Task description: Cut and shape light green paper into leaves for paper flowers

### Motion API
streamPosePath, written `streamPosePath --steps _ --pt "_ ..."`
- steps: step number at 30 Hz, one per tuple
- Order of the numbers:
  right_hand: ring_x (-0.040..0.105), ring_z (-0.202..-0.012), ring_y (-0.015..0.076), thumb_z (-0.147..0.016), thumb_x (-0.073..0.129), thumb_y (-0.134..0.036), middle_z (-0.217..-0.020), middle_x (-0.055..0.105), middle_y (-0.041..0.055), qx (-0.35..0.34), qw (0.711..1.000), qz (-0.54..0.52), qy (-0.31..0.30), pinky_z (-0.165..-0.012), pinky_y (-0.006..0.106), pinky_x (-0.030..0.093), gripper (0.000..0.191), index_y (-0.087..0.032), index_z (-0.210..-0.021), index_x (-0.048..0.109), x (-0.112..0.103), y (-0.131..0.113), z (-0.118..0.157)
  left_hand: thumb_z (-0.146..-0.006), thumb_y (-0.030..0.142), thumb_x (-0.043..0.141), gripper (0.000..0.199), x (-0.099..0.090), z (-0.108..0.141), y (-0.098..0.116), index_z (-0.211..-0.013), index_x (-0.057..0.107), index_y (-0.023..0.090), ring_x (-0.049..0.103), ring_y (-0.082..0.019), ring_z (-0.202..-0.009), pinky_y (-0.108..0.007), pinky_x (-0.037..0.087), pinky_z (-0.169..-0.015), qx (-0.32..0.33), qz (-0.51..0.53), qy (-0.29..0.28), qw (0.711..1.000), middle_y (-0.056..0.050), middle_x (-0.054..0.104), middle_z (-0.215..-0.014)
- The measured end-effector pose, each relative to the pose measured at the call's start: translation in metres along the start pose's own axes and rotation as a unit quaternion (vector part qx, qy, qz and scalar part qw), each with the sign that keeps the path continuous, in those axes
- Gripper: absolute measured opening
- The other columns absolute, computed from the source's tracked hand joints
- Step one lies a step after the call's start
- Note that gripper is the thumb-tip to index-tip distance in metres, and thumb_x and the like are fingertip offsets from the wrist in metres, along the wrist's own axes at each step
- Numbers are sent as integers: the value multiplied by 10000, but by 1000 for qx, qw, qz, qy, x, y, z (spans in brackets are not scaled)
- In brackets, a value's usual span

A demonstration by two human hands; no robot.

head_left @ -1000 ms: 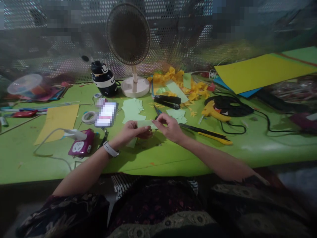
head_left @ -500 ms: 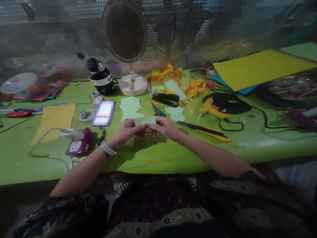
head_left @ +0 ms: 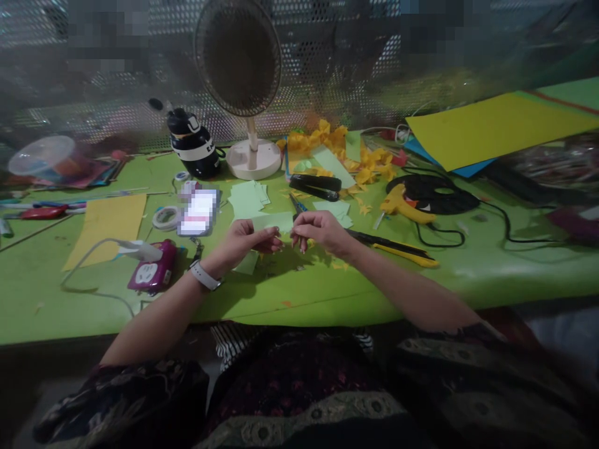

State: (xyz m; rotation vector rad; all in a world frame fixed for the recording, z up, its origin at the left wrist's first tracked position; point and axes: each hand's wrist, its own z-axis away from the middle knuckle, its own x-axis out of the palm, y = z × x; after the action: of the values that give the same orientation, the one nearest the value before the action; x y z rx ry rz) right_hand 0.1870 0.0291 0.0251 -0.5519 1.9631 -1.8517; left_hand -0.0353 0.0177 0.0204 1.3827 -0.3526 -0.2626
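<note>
My left hand [head_left: 248, 241] is closed on a small pale-green paper slip [head_left: 274, 221], its thumb lying in front. Just past the slip's right end, my right hand [head_left: 322, 231] has its fingers bent together in a pinch; what is between them, if anything, I cannot make out. A small gap separates the fingertips of the two hands. Behind them lie a stack of green paper pieces [head_left: 249, 198], a few smaller green pieces [head_left: 337, 211] and scissors [head_left: 296, 202], partly covered by my right hand. Another green piece [head_left: 246, 262] is on the table below my left hand.
A black stapler [head_left: 316, 186], a yellow utility knife [head_left: 405, 251] and a yellow glue gun [head_left: 407, 206] lie to the right. On the left are a phone [head_left: 199, 212], tape [head_left: 167, 217] and a purple box with a plug [head_left: 154, 268]. A fan [head_left: 253, 159] and flask [head_left: 194, 149] stand behind.
My hands have drawn slightly apart at the fingertips. The right hand has shifted a little right, off the front of the slip, which stays with my left hand.
</note>
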Motion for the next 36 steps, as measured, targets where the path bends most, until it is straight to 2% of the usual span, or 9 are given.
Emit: streamPosePath --steps 6,13,21,24,26,29,31,33,36 --pt "599 -472 75 -783 777 -364 -674 708 23 20 1000 15 -4 -448 203 507 283 -137 -694 633 4 -3 2 -735 445 824 366 4 2 1 -859 761 106 733 -166 -651 -273 612 -667 -1 -4 -1 1000 -132 781 -793" --pt "604 -508 80 -827 736 -353 -690 697 7 -3 999 31 -22 -480 225 520 239 -154 -740 637 7 1 2 -709 395 850 307 1 1 -1 -830 773 123 736 -178 -647 -262 601 -618 -14 -12 -15 1000 -122 779 -771" --pt "593 -488 75 -802 763 -393 -666 702 8 -5 1000 2 13 -461 215 518 280 -170 -696 632 6 0 0 -696 376 854 264 -6 -2 3 -745 728 149 742 -176 -688 -267 588 -626 -10 42 27 999 -96 782 -810" --pt "596 -480 76 -774 790 -397 -648 702 5 -9 999 -30 32 -455 211 525 285 -170 -689 640 6 0 0 -719 353 838 230 -10 -3 4 -771 729 157 736 -160 -678 -244 577 -600 0 72 40 997 -73 779 -804" --pt "603 -487 82 -751 811 -397 -643 702 9 -17 997 -57 58 -458 214 534 292 -172 -675 641 6 1 -1 -745 316 821 194 -13 -4 5 -816 736 157 728 -138 -671 -222 571 -597 18 100 70 992 -52 773 -788" --pt "623 -517 91 -739 825 -415 -685 720 19 -16 990 -93 108 -485 222 559 298 -177 -688 653 7 2 -1 -804 304 777 177 -13 -5 7 -901 737 162 732 -121 -733 -206 578 -645 49 142 125 981 -35 772 -825" --pt "633 -530 94 -730 833 -438 -733 738 26 -2 987 -106 121 -521 238 584 308 -174 -730 674 10 2 0 -839 366 745 236 -9 -5 7 -954 732 160 743 -143 -844 -237 596 -732 57 154 124 979 -56 778 -919" --pt "641 -535 97 -718 841 -453 -766 752 34 13 988 -110 105 -551 255 601 326 -166 -754 690 15 3 1 -824 421 753 298 -2 -4 6 -958 723 156 741 -174 -929 -284 597 -817 59 153 103 981 -74 776 -975" --pt "664 -553 106 -738 830 -424 -788 763 49 34 993 -98 60 -581 269 611 301 -155 -767 698 24 3 3 -731 416 833 310 7 -2 2 -845 701 160 737 -155 -818 -299 589 -827 53 139 109 983 -29 758 -820"
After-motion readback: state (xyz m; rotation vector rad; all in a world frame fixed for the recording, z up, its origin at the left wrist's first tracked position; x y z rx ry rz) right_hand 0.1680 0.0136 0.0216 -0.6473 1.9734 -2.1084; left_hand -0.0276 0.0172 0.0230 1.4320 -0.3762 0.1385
